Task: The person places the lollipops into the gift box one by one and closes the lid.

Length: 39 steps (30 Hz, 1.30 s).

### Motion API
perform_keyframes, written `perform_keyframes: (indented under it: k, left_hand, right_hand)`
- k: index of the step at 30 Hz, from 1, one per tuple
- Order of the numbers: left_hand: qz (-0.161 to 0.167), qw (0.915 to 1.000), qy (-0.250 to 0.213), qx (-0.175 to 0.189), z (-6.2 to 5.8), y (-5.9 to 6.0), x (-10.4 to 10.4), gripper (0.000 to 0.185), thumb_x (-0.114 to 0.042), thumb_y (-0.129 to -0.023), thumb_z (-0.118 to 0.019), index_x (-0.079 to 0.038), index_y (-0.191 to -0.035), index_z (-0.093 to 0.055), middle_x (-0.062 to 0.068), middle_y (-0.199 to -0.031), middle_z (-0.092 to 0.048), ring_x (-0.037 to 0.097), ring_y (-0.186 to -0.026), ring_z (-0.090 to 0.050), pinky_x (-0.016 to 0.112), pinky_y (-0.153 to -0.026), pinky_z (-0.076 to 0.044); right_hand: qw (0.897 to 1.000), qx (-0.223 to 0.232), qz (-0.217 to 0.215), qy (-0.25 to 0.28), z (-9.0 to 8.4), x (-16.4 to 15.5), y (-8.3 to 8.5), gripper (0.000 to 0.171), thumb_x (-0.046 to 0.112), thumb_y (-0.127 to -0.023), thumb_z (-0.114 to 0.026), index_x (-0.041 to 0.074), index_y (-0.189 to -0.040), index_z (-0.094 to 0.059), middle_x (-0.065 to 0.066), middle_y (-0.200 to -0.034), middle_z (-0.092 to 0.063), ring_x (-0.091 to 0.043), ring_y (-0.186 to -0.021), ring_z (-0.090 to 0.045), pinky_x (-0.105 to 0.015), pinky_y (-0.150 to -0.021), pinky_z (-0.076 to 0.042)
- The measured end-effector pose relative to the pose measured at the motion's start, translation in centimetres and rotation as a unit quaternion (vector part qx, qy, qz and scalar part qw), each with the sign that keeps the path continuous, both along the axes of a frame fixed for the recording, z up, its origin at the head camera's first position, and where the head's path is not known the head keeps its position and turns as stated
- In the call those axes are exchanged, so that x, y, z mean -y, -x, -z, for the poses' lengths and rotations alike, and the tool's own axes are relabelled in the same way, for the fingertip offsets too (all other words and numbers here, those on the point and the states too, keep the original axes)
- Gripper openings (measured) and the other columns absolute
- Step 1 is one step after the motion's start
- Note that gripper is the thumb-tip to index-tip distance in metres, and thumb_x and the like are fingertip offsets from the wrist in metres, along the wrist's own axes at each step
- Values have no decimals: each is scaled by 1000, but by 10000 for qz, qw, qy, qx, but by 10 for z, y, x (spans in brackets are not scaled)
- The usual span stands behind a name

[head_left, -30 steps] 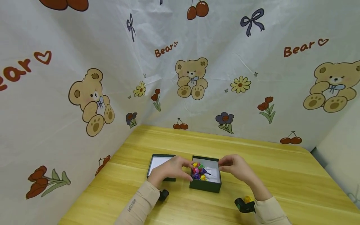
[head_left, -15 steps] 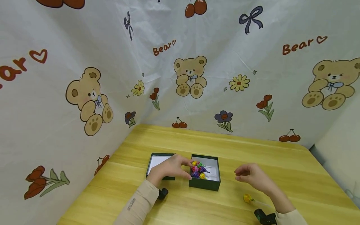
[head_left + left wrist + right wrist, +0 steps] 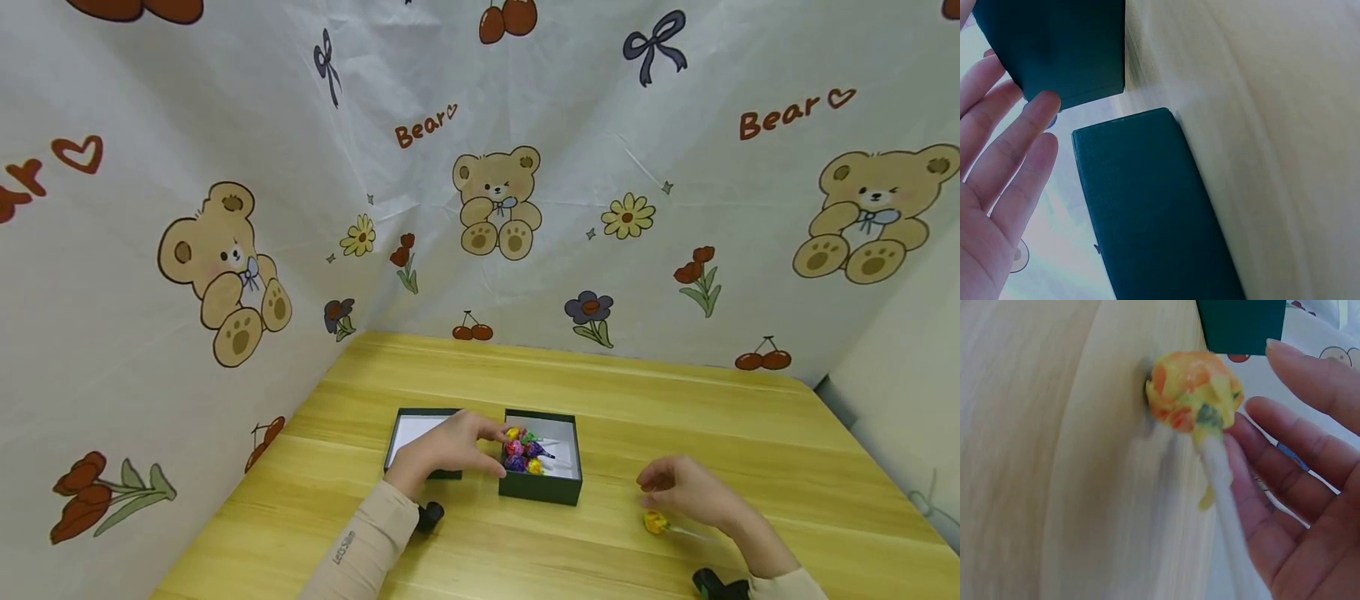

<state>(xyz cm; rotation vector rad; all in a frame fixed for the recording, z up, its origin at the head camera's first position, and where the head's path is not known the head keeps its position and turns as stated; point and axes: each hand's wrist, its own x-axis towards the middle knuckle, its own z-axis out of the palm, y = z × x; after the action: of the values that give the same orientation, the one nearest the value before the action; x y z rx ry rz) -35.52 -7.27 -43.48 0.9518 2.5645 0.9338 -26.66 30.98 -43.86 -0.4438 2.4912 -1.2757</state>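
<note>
1. The left hand (image 3: 444,446) rests with its fingers straight and relaxed, reaching across to the near-left edge of the dark green box (image 3: 542,487); its fingertips touch the rim, and it grips nothing.
2. That box sits open just beyond the left hand's fingertips. Its lining is white, and a heap of wrapped lollipops (image 3: 522,450) in yellow, red, purple and green lies in the half nearest the left hand, with white sticks pointing toward the right-hand side.
3. Under the left hand's palm and wrist lies the box lid (image 3: 415,431), upturned, dark green outside and white inside; nothing shows inside it where it is visible. In the left wrist view the lid and box stand just apart, side by side.
4. The right hand (image 3: 682,487) is well to the right of the box, fingers loosely spread, holding nothing.
5. A yellow-orange lollipop (image 3: 656,522) lies on the wooden table (image 3: 750,433) just below the right hand; in the right wrist view its white stick runs along the fingers (image 3: 1310,450), whether touching them I cannot tell.
</note>
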Motion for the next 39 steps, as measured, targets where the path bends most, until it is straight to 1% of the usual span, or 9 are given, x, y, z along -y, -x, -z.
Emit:
perform_keyframes:
  k: [4,7,9,12,15,19,24,32,39]
  left_hand:
    - [5,10000,-31,27,0,1,0,46,-39,-81,-84,-23,-123,-71,-8,-138,-63,19,-130,-58,40,-105,-51]
    - [18,10000,-68,51,0,-1,0,50,-38,-81,-83,-21,-126,-70,-6,-139,-63,20,-130,-58,40,-105,-51]
    - [13,10000,-77,59,-1,-2,0,52,-38,-82,-84,-20,-128,-69,-4,-137,-65,21,-130,-58,40,-105,-51]
    - [9,10000,-70,52,-1,-3,1,51,-38,-82,-84,-19,-127,-69,-4,-140,-63,21,-131,-58,40,-105,-50]
    - [-9,9999,-59,82,0,-2,1,49,-38,-81,-84,-21,-125,-70,-4,-143,-60,21,-131,-57,41,-106,-50]
    - [-22,9999,-74,134,2,-1,1,48,-39,-81,-84,-22,-124,-71,-6,-145,-58,21,-132,-56,42,-107,-49]
    - [-21,9999,-79,123,2,-1,2,45,-38,-81,-84,-21,-121,-72,-9,-146,-56,21,-132,-56,42,-107,-49]
    - [-10,9996,-146,221,2,-3,2,45,-37,-81,-84,-19,-120,-73,-6,-146,-57,22,-132,-56,43,-106,-50]
    - [-7,9998,-121,135,2,-1,3,45,-39,-81,-84,-21,-121,-72,-7,-145,-58,20,-132,-56,42,-106,-50]
  right_hand:
    - [9997,141,-159,138,3,-7,-1,30,4,-91,-70,-17,-111,-63,-18,-102,-69,-13,-85,-65,-24,-70,-56]
    - [9989,365,-194,235,5,-10,-2,30,3,-91,-70,-18,-111,-62,-18,-103,-69,-15,-88,-65,-24,-71,-56]
    - [9985,469,-159,233,6,-11,-3,31,4,-91,-70,-17,-112,-62,-16,-103,-69,-17,-89,-64,-25,-71,-56]
    - [9981,569,-114,219,7,-11,-5,32,7,-90,-72,-15,-111,-63,-14,-102,-69,-18,-88,-64,-26,-71,-56]
    - [9975,629,-152,276,10,-12,-6,30,8,-90,-72,-14,-109,-64,-13,-98,-68,-16,-85,-64,-25,-71,-56]
    - [9969,622,-285,401,11,-12,-7,25,7,-91,-71,-13,-104,-65,-11,-92,-68,-13,-79,-63,-25,-67,-54]
    - [9966,612,-309,453,11,-11,-8,19,4,-91,-70,-13,-99,-66,-11,-88,-68,-11,-74,-62,-24,-63,-53]
    - [9962,749,-244,370,8,-8,-9,22,4,-90,-71,-13,-104,-67,-11,-92,-69,-14,-78,-65,-25,-66,-55]
    - [9966,744,-164,310,3,0,-5,25,5,-91,-69,-13,-108,-66,-10,-96,-69,-18,-84,-65,-26,-71,-56]
